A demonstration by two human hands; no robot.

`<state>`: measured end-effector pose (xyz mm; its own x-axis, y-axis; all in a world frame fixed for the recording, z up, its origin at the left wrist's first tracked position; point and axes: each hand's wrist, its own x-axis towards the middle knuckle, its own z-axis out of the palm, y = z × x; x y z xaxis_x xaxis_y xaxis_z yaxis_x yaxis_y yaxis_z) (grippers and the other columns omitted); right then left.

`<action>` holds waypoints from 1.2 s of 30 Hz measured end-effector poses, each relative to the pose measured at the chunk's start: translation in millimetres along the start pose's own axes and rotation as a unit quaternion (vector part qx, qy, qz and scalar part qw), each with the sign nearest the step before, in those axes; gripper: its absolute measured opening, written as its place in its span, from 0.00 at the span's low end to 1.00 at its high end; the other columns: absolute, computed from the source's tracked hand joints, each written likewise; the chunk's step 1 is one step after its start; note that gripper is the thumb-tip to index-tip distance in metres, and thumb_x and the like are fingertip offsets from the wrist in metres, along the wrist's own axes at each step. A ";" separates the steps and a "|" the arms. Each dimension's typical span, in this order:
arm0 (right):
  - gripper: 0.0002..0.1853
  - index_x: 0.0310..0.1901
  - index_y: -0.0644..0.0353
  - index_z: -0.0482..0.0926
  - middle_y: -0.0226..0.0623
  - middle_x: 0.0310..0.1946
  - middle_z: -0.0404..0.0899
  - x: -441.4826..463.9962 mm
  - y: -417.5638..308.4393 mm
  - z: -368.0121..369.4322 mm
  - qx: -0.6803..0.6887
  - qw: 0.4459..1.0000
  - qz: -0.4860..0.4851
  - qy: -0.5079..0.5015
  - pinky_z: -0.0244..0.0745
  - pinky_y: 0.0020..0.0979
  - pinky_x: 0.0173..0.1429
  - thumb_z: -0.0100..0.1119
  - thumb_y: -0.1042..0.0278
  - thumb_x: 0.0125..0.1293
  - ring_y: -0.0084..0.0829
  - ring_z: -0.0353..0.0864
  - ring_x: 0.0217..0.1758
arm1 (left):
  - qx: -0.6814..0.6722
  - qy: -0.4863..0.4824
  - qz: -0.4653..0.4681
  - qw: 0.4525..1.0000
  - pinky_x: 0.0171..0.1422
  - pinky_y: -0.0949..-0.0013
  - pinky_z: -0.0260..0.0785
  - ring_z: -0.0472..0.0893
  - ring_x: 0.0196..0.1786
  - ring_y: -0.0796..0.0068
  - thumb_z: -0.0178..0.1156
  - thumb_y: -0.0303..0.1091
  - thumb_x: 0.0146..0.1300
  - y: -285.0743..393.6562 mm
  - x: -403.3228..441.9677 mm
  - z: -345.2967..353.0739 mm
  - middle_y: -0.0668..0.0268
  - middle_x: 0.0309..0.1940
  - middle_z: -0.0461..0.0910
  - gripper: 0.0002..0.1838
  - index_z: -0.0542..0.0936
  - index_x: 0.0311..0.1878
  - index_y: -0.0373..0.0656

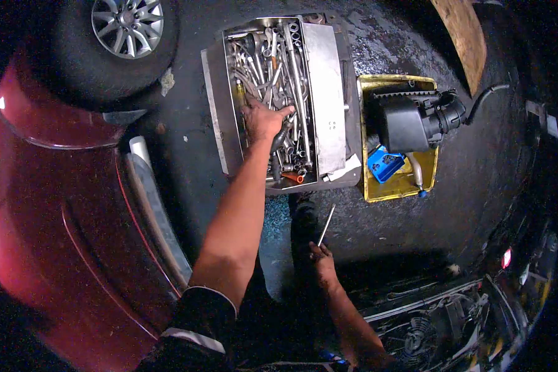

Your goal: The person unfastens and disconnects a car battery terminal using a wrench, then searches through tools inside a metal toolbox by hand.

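A metal toolbox point(312, 124) full of wrenches, sockets and other loose hand tools stands on a support in front of me. My left hand point(266, 121) reaches down into it, thumb spread away from the fingers, touching the tools. Its fingertips are partly lost among them. A long steel bar point(301, 93) lies along the right part of the box, and an orange-red piece point(292, 177) lies at its near end. Lower down, my right hand point(322, 255) is closed around one end of a slim silvery metal rod point(327, 224), which points up and away; its exact kind is unclear.
To the right is a yellow tray point(387, 197) with a black air filter housing point(406, 121) and a small blue tray point(384, 164) of small parts. A dark red car point(62, 229) flanks the left; an open engine bay point(421, 328) is at lower right.
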<state>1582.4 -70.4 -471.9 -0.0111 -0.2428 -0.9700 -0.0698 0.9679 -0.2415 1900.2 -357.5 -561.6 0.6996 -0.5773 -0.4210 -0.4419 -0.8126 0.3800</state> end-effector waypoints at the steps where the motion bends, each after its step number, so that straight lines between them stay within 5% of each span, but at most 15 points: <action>1: 0.09 0.42 0.50 0.79 0.18 0.25 0.69 -0.6 -1.6 1.6 -0.010 1.000 -0.011 -0.008 0.60 0.21 0.33 0.68 0.58 0.68 0.14 0.66 0.27 | 0.007 0.012 0.004 1.000 0.77 0.55 0.61 0.61 0.76 0.42 0.80 0.64 0.39 2.7 -4.4 0.8 0.34 0.69 0.66 0.72 0.52 0.75 0.23; 6: 0.12 0.44 0.51 0.80 0.17 0.25 0.69 -31.5 -53.5 18.0 0.063 0.995 0.075 -0.015 0.59 0.22 0.32 0.68 0.56 0.68 0.13 0.64 0.27 | -0.060 -0.044 0.009 0.997 0.76 0.56 0.62 0.70 0.71 0.40 0.79 0.52 0.44 -10.2 3.6 -10.1 0.35 0.68 0.68 0.65 0.53 0.76 0.25; 12: 0.13 0.43 0.52 0.79 0.18 0.26 0.69 -18.5 -35.8 11.4 0.016 1.000 0.026 0.001 0.60 0.23 0.33 0.69 0.55 0.66 0.15 0.65 0.28 | -0.114 -0.073 -0.034 0.990 0.74 0.54 0.64 0.73 0.67 0.40 0.76 0.47 0.47 -4.7 -4.0 -20.6 0.38 0.64 0.74 0.53 0.63 0.72 0.29; 13: 0.12 0.42 0.52 0.79 0.17 0.26 0.69 -24.3 -46.3 14.9 0.026 0.999 0.042 0.005 0.60 0.23 0.33 0.69 0.55 0.66 0.14 0.65 0.28 | -0.085 -0.030 -0.012 0.996 0.71 0.54 0.67 0.77 0.64 0.41 0.74 0.45 0.48 -4.0 -4.4 -24.9 0.39 0.61 0.77 0.45 0.69 0.67 0.30; 16: 0.11 0.40 0.51 0.79 0.17 0.25 0.69 -38.7 -58.9 20.7 0.047 0.997 0.062 0.000 0.60 0.22 0.34 0.68 0.55 0.67 0.14 0.66 0.28 | -0.045 -0.150 -0.030 0.987 0.69 0.55 0.69 0.79 0.61 0.42 0.72 0.44 0.49 7.9 3.1 -70.5 0.38 0.58 0.78 0.41 0.72 0.63 0.27; 17: 0.10 0.40 0.51 0.79 0.16 0.26 0.69 -31.9 -47.5 15.7 0.046 0.998 0.051 -0.013 0.60 0.22 0.34 0.68 0.56 0.67 0.14 0.66 0.28 | -0.066 -0.111 0.005 0.992 0.66 0.56 0.71 0.80 0.60 0.43 0.70 0.41 0.50 3.7 14.9 -72.5 0.37 0.55 0.80 0.36 0.75 0.58 0.24; 18: 0.10 0.40 0.51 0.80 0.16 0.26 0.69 -25.3 -36.3 11.8 0.044 0.998 0.040 -0.028 0.60 0.21 0.34 0.67 0.57 0.68 0.14 0.66 0.29 | -0.093 -0.185 -0.045 0.977 0.65 0.56 0.71 0.82 0.58 0.47 0.69 0.42 0.51 -5.2 26.3 -81.2 0.37 0.53 0.81 0.33 0.78 0.52 0.22; 20: 0.07 0.40 0.51 0.80 0.17 0.26 0.70 -17.2 -22.3 10.6 0.040 0.999 0.025 -0.010 0.60 0.21 0.34 0.66 0.60 0.68 0.14 0.66 0.28 | -0.036 -0.122 -0.032 0.991 0.64 0.56 0.72 0.83 0.56 0.50 0.67 0.44 0.52 4.4 31.0 -102.8 0.37 0.50 0.82 0.29 0.81 0.46 0.22; 21: 0.06 0.40 0.51 0.80 0.17 0.26 0.71 -15.1 -16.8 10.4 0.038 0.999 0.016 -0.001 0.60 0.21 0.34 0.66 0.61 0.69 0.14 0.66 0.28 | -0.025 -0.208 -0.029 0.977 0.63 0.56 0.72 0.83 0.54 0.50 0.65 0.46 0.55 13.4 29.2 -124.2 0.37 0.50 0.82 0.30 0.81 0.45 0.21; 25: 0.03 0.40 0.51 0.81 0.17 0.26 0.71 -16.1 -17.3 15.3 0.057 0.998 0.022 0.000 0.61 0.20 0.34 0.64 0.64 0.70 0.13 0.66 0.28 | 0.017 -0.142 0.040 0.989 0.61 0.55 0.73 0.84 0.52 0.47 0.64 0.45 0.55 -22.0 43.8 -115.2 0.42 0.46 0.84 0.30 0.80 0.51 0.25; 32: 0.05 0.42 0.52 0.81 0.17 0.26 0.71 3.5 16.5 6.0 0.010 0.999 -0.027 -0.031 0.61 0.20 0.34 0.65 0.63 0.69 0.14 0.67 0.29 | -0.206 -0.055 0.096 0.972 0.56 0.58 0.74 0.85 0.44 0.54 0.67 0.37 0.53 1.7 -16.7 -130.4 0.47 0.40 0.85 0.24 0.80 0.50 0.30; 36: 0.07 0.44 0.53 0.82 0.17 0.27 0.71 -8.1 -7.7 16.7 -0.022 1.000 0.015 -0.014 0.61 0.20 0.34 0.65 0.62 0.69 0.14 0.66 0.29 | -0.158 -0.025 0.128 0.979 0.55 0.53 0.75 0.84 0.44 0.47 0.66 0.41 0.53 22.5 28.3 -94.4 0.42 0.39 0.84 0.25 0.79 0.46 0.28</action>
<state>1599.6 -74.8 -462.7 0.0132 -0.2116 -0.9773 -0.1135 0.9707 -0.2117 1963.0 -384.6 -487.3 0.5560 -0.7689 -0.3156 -0.3988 -0.5799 0.7104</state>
